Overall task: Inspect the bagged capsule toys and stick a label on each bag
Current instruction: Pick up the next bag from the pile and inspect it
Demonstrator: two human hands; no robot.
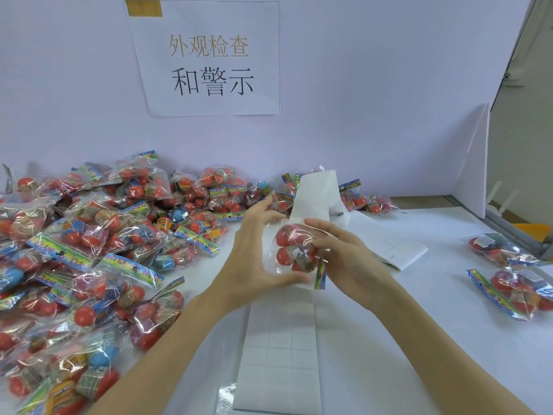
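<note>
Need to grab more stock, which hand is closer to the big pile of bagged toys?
Left. The left hand holds a bag beside the pile; the right hand is farther away.

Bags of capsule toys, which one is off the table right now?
The bag held up between the left hand and right hand, above the label strip; the others lie on the table.
</note>
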